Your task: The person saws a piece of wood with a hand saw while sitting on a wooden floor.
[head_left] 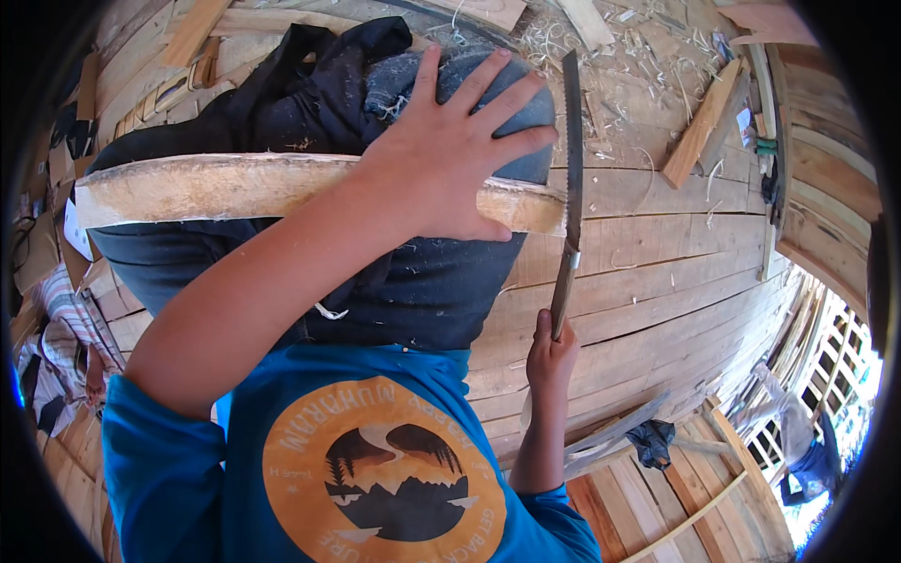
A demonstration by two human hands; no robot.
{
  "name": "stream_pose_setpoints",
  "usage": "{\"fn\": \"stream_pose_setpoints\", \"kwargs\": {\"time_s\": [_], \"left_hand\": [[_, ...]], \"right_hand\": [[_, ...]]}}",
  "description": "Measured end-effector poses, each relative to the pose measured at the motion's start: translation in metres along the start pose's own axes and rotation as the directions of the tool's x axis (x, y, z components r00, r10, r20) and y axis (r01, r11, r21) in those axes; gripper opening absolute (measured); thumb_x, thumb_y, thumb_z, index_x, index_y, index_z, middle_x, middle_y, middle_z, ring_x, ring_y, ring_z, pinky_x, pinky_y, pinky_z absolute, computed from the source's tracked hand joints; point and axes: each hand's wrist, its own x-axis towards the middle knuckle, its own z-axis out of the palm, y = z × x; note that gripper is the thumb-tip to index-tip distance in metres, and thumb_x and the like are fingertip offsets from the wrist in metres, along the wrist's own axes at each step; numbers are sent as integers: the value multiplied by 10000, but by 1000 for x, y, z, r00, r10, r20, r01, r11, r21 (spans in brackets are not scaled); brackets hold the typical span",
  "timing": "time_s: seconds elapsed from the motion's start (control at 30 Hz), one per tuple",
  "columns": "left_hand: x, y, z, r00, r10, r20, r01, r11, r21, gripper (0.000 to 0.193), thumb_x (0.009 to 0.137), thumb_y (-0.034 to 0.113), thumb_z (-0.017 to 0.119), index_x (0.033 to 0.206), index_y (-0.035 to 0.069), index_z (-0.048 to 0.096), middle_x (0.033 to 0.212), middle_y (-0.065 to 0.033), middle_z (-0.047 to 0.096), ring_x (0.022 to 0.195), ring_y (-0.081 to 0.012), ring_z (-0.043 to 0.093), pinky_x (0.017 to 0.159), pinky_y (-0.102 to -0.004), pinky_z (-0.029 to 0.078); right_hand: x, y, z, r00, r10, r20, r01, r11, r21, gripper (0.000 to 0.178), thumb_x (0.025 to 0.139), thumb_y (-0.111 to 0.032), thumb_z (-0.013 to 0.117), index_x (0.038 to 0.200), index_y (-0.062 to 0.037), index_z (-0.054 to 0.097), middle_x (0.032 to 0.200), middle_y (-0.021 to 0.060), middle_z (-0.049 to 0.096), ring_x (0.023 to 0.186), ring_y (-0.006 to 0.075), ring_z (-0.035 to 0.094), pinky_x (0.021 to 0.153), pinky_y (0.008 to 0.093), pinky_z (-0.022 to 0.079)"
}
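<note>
While the left hand (446, 159) splays over the wooden strip (211, 190) across the lap (418, 296), the right hand (552, 354) grips a saw (574, 155) by the strip's end, an apparent trimming cut needing steady strokes next.

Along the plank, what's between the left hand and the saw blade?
In the head view, the end of the plank lies between the left hand and the saw blade.

At the lower centre, a blue short-sleeved shirt (235, 469) is worn, marked by a round orange print (394, 469) with dark mountains. Dark trousers (422, 291) are seen above it in the frame.
</note>
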Motion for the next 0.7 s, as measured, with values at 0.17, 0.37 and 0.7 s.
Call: {"fn": "stream_pose_setpoints", "kwargs": {"time_s": [0.17,0.37,0.7], "left_hand": [[6,-3,-1,1000,1,-5,-1,1000,-12,915,623,568,792,1416,300,424,1558,-79,222,1457,-338,153,1109,-687,138],[-1,-2,3,1000,3,-5,-3,1000,14,897,628,561,792,1407,304,429,1548,-74,241,1452,-336,172,1104,-683,155],[7,-7,-26,993,88,83,-88,996,-8,883,760,603,653,1456,145,363,1540,-194,216,1437,-405,162,1110,-681,114]], "right_hand": [[18,1,7,1000,-4,22,3,998,60,320,987,-236,541,793,18,541,565,149,442,514,235,393,505,378,364],[7,2,6,999,-42,-19,42,998,40,411,1003,-308,518,702,-31,488,556,1,402,526,92,367,473,314,303],[34,-17,2,1000,-4,17,4,1000,-11,428,1009,-299,501,685,-20,474,534,5,398,493,95,374,461,301,303]]}}
